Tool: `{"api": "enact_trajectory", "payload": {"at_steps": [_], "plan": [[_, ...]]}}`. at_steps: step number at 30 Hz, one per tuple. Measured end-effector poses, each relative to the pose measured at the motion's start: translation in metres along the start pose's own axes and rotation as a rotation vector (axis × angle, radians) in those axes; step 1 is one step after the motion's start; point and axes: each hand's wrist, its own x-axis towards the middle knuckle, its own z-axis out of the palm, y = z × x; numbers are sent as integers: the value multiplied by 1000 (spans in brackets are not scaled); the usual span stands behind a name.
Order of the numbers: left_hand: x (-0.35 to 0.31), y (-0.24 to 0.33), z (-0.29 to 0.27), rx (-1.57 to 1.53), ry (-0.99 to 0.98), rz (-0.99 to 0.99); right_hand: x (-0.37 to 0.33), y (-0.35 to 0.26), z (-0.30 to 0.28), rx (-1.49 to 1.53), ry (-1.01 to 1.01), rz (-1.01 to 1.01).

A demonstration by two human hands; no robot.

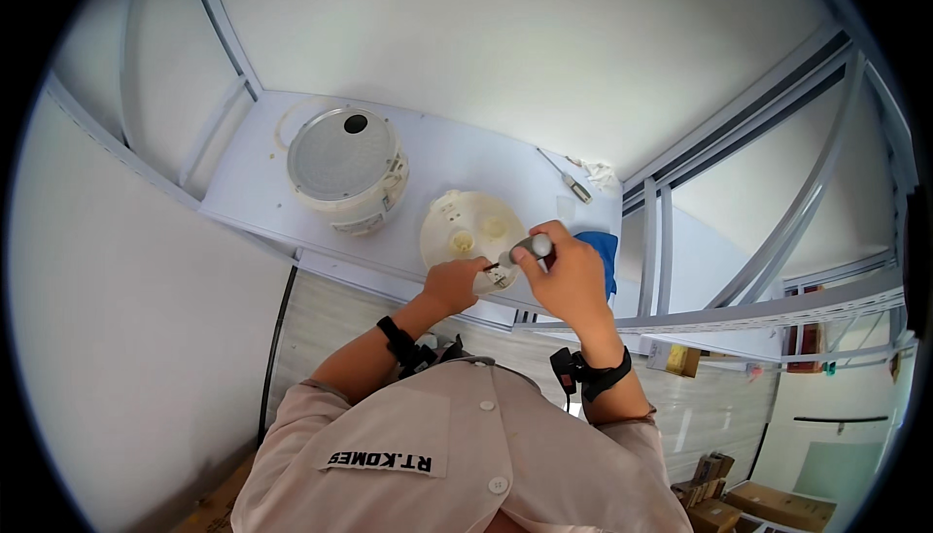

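Note:
A round cream plastic cover [445,220] with two raised cup-like bosses lies near the front of the white table. At its near left rim is my left hand [454,286], fingers closed with their tips over the cover. What they pinch is too small to name. My right hand [571,278] is wrapped round a grey cylindrical tool [531,246], held slanting above the cover's right side. A thin dark tip shows between the tool and my left fingertips. Behind and to the left stands a round cream appliance body [345,159] with a grey disc top and a dark round hole.
A screwdriver [573,186] lies at the back right beside crumpled white tissue [597,173]. Blue cloth or bag material [603,249] sits right of my right hand. Grey metal frame bars [665,251] border the table's right end. Cardboard boxes [777,506] are on the floor at lower right.

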Motion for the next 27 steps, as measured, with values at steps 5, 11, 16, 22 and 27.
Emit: {"api": "enact_trajectory", "payload": {"at_steps": [5, 11, 16, 22, 27], "plan": [[-14, -16, -4, 56, 83, 42, -11, 30, -6, 69, 187, 103], [-28, -33, -15, 36, 169, 49, -25, 75, 3, 138, 256, 303], [-27, -43, -27, 102, 117, 111, -30, 137, 67, 146, 273, 344], [-26, -26, -45, -25, 239, 228, -35, 147, 106, 240, 279, 337], [-13, -27, -39, 33, 507, 52, -34, 142, 121, 225, 164, 344]]}}
